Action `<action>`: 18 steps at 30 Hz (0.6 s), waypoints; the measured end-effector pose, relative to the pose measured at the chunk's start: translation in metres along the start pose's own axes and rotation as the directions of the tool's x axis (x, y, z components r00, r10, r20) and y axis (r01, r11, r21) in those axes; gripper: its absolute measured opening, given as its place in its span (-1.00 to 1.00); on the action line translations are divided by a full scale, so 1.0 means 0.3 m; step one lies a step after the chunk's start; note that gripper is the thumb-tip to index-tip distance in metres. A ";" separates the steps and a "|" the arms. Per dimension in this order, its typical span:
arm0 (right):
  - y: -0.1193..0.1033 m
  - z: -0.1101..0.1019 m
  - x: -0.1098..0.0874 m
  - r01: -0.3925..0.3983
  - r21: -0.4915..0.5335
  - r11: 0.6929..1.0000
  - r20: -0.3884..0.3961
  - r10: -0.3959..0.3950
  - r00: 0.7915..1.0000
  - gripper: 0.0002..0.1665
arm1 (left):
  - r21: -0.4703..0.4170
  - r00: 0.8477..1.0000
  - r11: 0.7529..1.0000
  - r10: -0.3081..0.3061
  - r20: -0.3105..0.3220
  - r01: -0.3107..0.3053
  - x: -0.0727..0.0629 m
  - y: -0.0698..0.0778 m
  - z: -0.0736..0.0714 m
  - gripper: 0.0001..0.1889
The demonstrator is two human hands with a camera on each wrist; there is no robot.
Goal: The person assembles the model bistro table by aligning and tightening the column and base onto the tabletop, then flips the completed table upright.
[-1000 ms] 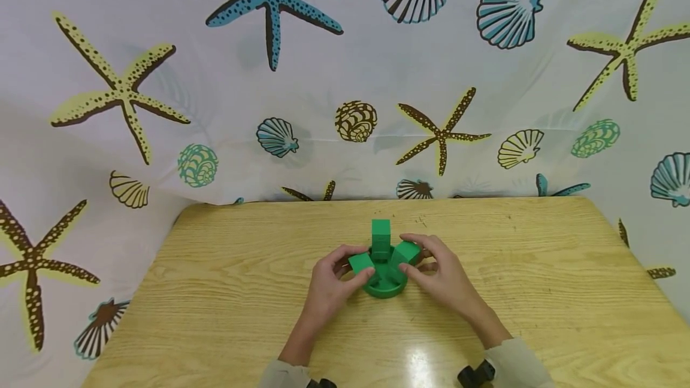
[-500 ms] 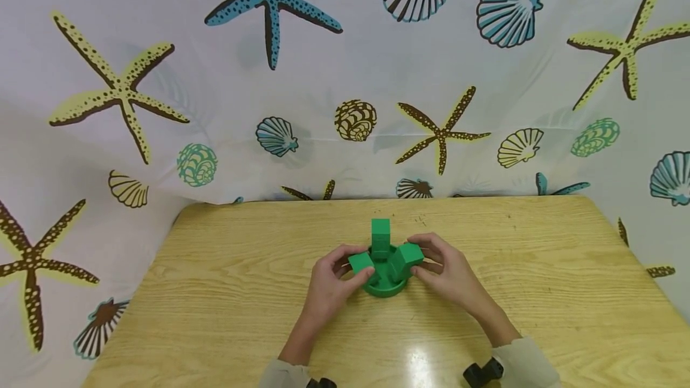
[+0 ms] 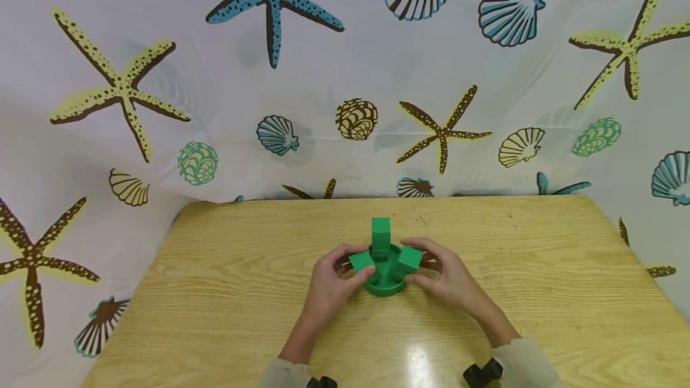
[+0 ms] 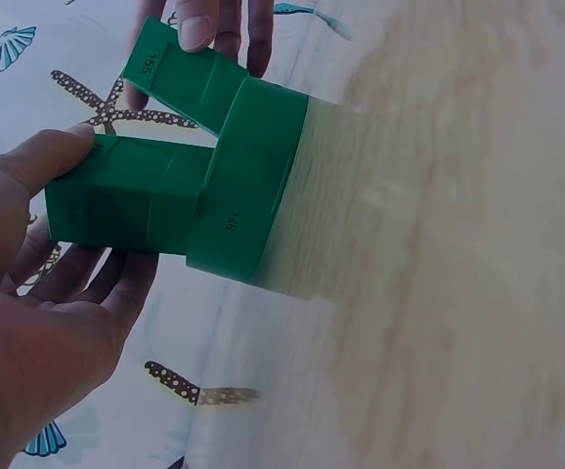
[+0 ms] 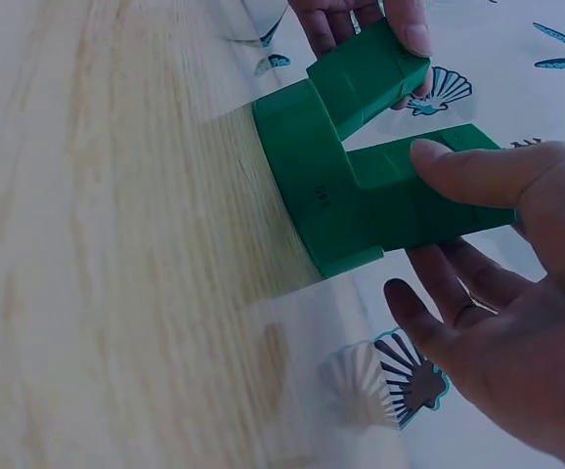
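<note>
A round green base (image 3: 384, 290) with a low rim stands on the table, three green blocks rising from it. My left hand (image 3: 327, 285) holds the left block (image 3: 362, 263), thumb on its near side and fingers behind. With thumb and fingers, my right hand (image 3: 451, 277) grips the right block (image 3: 408, 260), which leans outward over the rim. The back block (image 3: 380, 233) stands upright, untouched. Small dark numbers mark the base wall (image 4: 248, 186) and the left block (image 4: 131, 200) in the left wrist view. The right block's lower end (image 5: 375, 215) meets the rim in the right wrist view.
The wooden table (image 3: 232, 292) spreads around the base on all sides. A white cloth (image 3: 323, 88) printed with starfish and shells hangs behind and beside it. A dark wrist camera (image 3: 482, 372) sits at the right sleeve.
My right hand shifted right as the right block turned and tilted outward, then came slightly back with the block lower and straighter. My left hand, the base and the other blocks stayed put.
</note>
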State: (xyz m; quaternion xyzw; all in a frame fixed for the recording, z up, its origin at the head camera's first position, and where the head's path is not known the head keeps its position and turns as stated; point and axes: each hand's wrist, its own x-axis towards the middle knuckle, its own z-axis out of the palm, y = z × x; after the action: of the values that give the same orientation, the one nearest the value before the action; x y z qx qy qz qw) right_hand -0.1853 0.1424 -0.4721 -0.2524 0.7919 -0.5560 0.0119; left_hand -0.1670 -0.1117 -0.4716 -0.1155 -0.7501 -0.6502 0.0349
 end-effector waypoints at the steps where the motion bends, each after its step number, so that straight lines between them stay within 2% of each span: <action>1: 0.002 0.001 0.000 0.004 0.012 1.000 0.011 -0.004 1.000 -0.30 | 0.002 1.000 1.000 0.002 0.001 -0.002 -0.001 0.000 0.000 -0.64; 6: 0.013 0.011 0.004 0.009 0.111 0.994 0.040 -0.014 0.999 -0.32 | 0.002 1.000 1.000 0.010 0.021 -0.010 -0.003 0.002 -0.007 -0.62; 10: 0.017 0.020 0.006 0.020 0.176 0.984 0.053 -0.029 0.998 -0.34 | -0.019 0.997 0.999 0.030 0.065 -0.028 -0.001 0.005 -0.018 -0.60; 18: 0.017 0.025 0.004 0.013 0.129 0.992 0.022 -0.016 1.000 -0.35 | -0.046 0.993 0.998 0.038 0.111 -0.033 0.003 0.009 -0.030 -0.58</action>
State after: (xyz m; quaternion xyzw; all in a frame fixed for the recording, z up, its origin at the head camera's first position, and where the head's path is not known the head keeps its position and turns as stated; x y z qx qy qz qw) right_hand -0.1862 0.1366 -0.4790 -0.2633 0.7522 -0.6030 0.0335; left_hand -0.1681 -0.1200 -0.4675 -0.1658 -0.7341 -0.6585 0.0020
